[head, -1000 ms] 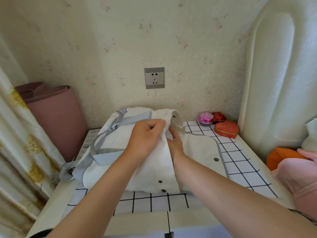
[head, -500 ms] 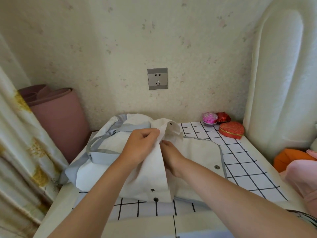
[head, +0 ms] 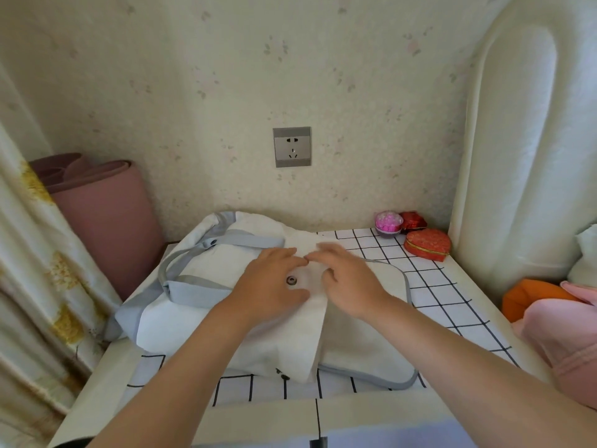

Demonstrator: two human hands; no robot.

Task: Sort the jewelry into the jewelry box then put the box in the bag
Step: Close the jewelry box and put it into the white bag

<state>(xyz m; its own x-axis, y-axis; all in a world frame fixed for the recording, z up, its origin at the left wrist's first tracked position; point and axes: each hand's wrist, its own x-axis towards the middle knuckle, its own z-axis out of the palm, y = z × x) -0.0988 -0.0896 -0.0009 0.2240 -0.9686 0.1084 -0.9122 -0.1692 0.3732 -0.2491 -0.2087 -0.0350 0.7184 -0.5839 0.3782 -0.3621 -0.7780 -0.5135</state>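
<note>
Apparently the step in hand is closing up the white canvas bag with grey trim and straps (head: 193, 305), which lies flat on the left and middle of the pale counter (head: 265, 415), partly over a white cloth with a black grid (head: 452, 305). Its white fold-over flap (head: 290, 344) lies across the top, with a round metal snap (head: 291, 280) showing between the two hands.

The left hand (head: 271, 286) lies flat on the flap, fingers straight and together, thumb just below the snap, gripping nothing. The right hand (head: 350, 282) is spread beside it, fingers stretched out; it is blurred, so I cannot tell whether it presses the cloth or hovers just above it.

No jewelry box that I can be sure of shows outside the bag, and whether one sits inside is hidden by the cloth. A red heart-shaped fabric box with a gold band (head: 427, 244) sits at the back right of the counter, well apart from the bag, near a round pink container (head: 388, 223) and a small red box (head: 413, 220).

To do this well, I would hold the flap smooth with the left palm, line the snap over its mate, and press straight down with one thumb, so that the cloth does not bunch.
</note>
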